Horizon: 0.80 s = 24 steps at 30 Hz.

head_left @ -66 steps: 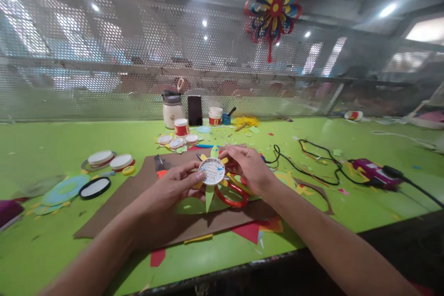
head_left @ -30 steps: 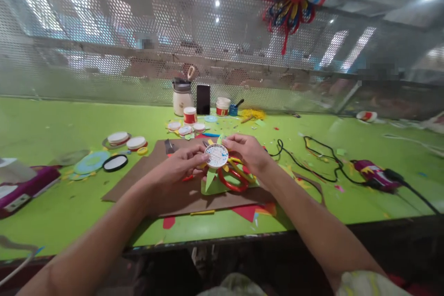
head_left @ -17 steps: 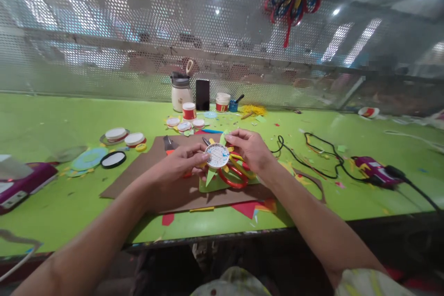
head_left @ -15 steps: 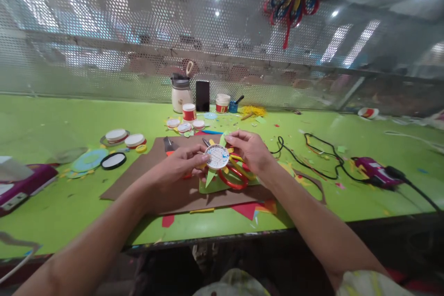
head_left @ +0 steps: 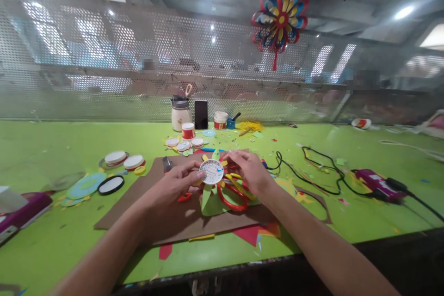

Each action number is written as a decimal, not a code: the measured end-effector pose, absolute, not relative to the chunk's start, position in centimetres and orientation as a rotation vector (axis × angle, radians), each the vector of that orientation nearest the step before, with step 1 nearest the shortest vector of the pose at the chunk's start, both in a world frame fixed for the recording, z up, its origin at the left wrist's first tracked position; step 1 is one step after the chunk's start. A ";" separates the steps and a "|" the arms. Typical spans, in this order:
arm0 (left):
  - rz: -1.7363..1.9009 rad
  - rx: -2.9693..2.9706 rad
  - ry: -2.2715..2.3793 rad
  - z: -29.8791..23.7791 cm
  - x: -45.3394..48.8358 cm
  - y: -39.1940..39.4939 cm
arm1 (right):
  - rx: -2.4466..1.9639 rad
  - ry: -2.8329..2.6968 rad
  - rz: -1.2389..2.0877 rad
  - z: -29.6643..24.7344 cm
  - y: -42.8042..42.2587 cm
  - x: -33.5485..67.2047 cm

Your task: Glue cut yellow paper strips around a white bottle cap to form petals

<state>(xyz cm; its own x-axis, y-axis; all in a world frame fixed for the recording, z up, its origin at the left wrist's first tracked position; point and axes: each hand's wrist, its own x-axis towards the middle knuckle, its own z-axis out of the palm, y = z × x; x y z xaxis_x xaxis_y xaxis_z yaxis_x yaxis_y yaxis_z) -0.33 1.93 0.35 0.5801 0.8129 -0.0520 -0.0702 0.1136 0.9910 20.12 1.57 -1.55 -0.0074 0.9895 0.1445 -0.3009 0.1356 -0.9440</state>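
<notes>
My left hand (head_left: 183, 179) pinches a paper turtle (head_left: 212, 172) by the edge of its round white, blue-specked body. It has a green head with eyes, yellow feet and a pointed green tail. Close against its right side, my right hand (head_left: 250, 172) is closed, its fingertips beside a yellow foot; whatever they hold is hidden. Scissors with red handles (head_left: 231, 204) and a pair with yellow handles (head_left: 244, 188) lie below the hands, on green paper (head_left: 215, 208) over brown cardboard (head_left: 138, 208). A craft knife (head_left: 168, 164) is left of the turtle.
White lids (head_left: 115, 157) and a black-rimmed ring (head_left: 111, 185) lie left. Behind stand a jug (head_left: 181, 115), a phone (head_left: 201, 115) and tubs (head_left: 188, 131). A black cable (head_left: 321, 159) runs to a purple box (head_left: 378, 185) at right. Paper scraps litter the green table (head_left: 69, 245).
My right fingers have moved from the turtle's green head to beside its yellow foot, baring the head. My left hand keeps its hold. The view has tilted upward.
</notes>
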 end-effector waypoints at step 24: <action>1.420 0.826 0.933 1.7 -6.6 7.3 | -1.014 -1.329 1.193 -3.4 0.9 19.6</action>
